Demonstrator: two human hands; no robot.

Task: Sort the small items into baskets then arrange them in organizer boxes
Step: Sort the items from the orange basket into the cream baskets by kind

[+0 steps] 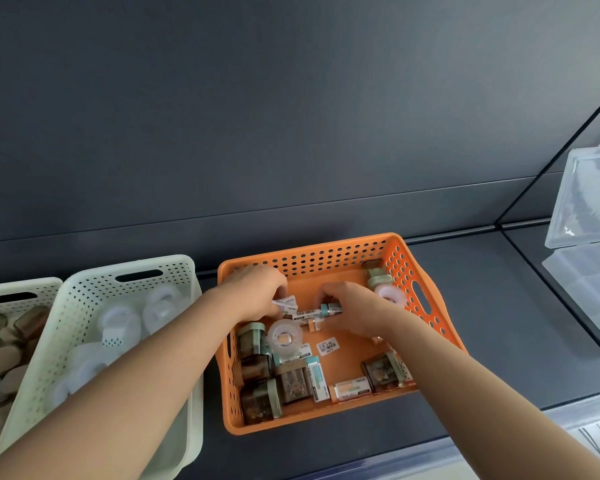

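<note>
An orange perforated basket (426,299) sits on the dark counter with mixed small items in it: brown boxes with green lids (257,398), clear tape rolls (284,337) and labelled white packets (352,389). Both hands are inside it near the far wall. My left hand (257,292) pinches small white labelled packets (288,304). My right hand (357,310) holds a slim white and teal tube (321,311) by its right end. A second tape roll (390,296) lies just right of my right hand.
A pale green perforated basket (84,296) left of the orange one holds several white tape rolls. Further left, a cream basket (14,289) holds brown boxes. Clear plastic organizer boxes (589,202) stand at the right, one with its lid up.
</note>
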